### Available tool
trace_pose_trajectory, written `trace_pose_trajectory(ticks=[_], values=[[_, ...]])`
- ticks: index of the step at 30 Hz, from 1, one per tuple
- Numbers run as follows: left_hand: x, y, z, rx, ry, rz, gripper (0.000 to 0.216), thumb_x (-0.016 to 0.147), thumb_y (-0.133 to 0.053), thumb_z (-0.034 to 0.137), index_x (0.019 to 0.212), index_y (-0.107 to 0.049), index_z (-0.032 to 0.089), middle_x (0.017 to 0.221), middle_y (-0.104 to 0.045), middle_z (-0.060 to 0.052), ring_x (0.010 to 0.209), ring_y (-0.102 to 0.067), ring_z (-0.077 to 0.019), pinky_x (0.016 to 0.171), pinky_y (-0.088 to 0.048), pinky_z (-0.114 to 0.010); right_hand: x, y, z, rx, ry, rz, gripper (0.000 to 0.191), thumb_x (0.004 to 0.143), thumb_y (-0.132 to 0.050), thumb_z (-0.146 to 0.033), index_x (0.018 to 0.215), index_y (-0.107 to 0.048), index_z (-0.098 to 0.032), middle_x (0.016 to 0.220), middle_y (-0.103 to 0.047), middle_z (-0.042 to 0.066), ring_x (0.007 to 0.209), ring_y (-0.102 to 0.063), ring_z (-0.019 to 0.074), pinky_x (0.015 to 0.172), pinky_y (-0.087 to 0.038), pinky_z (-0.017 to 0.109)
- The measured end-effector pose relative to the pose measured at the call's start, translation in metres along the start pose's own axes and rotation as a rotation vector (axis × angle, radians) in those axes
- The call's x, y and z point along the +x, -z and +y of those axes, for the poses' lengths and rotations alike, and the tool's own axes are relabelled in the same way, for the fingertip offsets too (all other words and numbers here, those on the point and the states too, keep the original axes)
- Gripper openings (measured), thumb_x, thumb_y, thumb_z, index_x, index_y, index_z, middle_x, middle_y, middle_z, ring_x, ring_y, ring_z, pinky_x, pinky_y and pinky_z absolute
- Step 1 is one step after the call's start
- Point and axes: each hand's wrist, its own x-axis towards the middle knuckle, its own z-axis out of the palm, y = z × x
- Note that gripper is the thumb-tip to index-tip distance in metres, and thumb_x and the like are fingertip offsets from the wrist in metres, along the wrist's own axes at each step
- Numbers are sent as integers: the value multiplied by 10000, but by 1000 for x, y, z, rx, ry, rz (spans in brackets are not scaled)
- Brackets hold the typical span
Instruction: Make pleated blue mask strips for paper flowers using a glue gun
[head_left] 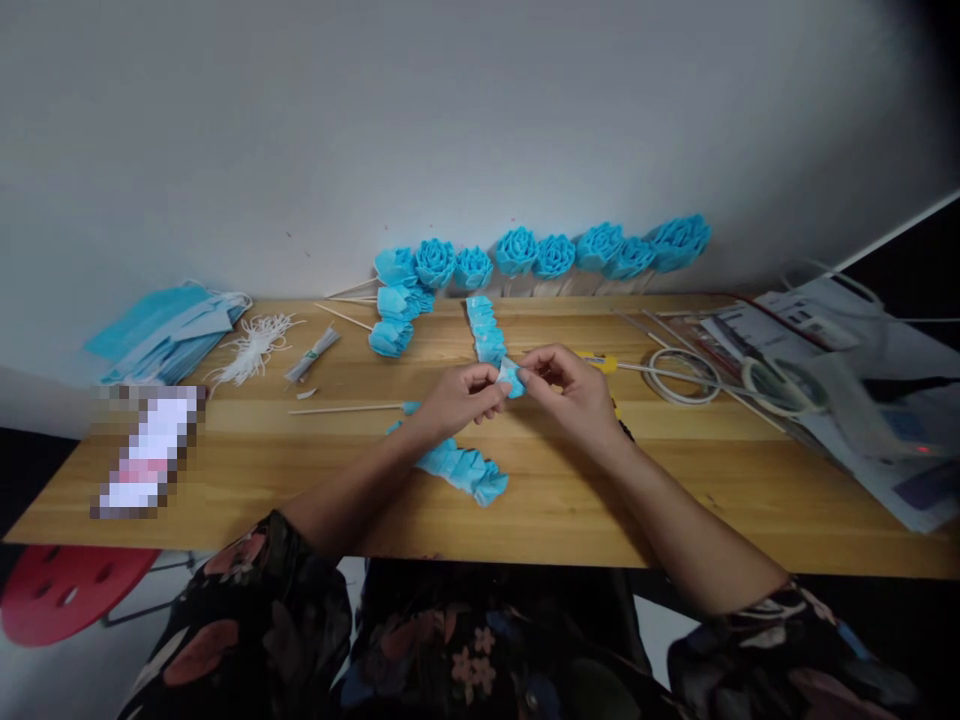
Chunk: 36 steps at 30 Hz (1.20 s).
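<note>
Above the middle of the table, my left hand (466, 395) and my right hand (570, 388) pinch a small folded blue petal (511, 378) from either side. It looks cut from face-mask cloth. Just behind it lies a row of overlapping blue petals (486, 328); whether the two touch I cannot tell. Another row of petals (472, 470) lies in front of my left hand, partly under the forearm. A thin wooden stick (345, 409) with a blue end rests left of my left hand, its tip partly hidden.
Several finished blue flowers (517, 250) line the wall. At left are stacked face masks (172, 335), white ear loops (259, 345), a bundle of thin strips (313, 352) and a blurred phone-like object (150, 455). To the right are a yellow-handled tool (600, 362), coiled cable (682, 376) and a glue gun (862, 410).
</note>
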Motion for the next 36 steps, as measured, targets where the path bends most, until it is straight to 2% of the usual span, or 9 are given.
trace_pose_trajectory(ticks=[5,18,23,25,29,33,36], values=[[2,1,-2,-31,13,40,319,803,-686,449,727,-561,165,627,-604,21,509,-510,-59,487,-417,-190,-3,3,-5,-129,156,-39,73,896,-619,-277,890,-681,-239,866,-728,26,764,-654,173,707,-517,322],[2,1,0,-46,17,15,324,820,-700,442,728,-554,168,625,-605,21,508,-516,-55,486,-425,-181,-2,4,-2,-141,250,-69,104,945,-615,-277,945,-718,-271,987,-758,50,908,-698,217,759,-562,368],[2,0,1,-63,14,30,321,820,-701,435,722,-561,163,624,-612,18,501,-517,-57,476,-422,-185,-3,3,-4,-141,304,-70,107,935,-633,-271,940,-739,-273,990,-769,56,928,-706,225,824,-562,394],[2,0,0,-61,14,50,321,810,-712,427,709,-561,162,616,-613,20,493,-511,-54,476,-422,-184,-4,4,-4,-95,236,-62,121,934,-640,-303,996,-739,-269,1011,-773,54,909,-707,215,822,-565,385],[3,2,0,-59,-13,106,357,805,-722,460,697,-564,159,618,-619,16,499,-521,-55,483,-432,-182,-2,6,-3,123,-20,-38,282,926,-645,-436,1125,-718,-250,1034,-767,62,841,-695,190,749,-570,346],[2,2,2,-58,-76,136,371,811,-711,493,717,-585,157,636,-617,13,511,-531,-61,493,-448,-194,3,6,0,266,-164,-142,367,850,-719,-520,1070,-742,-226,887,-721,41,703,-636,159,660,-555,328],[2,2,1,-32,-89,125,378,812,-702,507,718,-589,159,632,-612,13,511,-527,-62,502,-450,-198,6,4,1,317,-183,-183,372,792,-777,-515,1015,-736,-220,815,-674,20,693,-612,152,640,-540,317]])
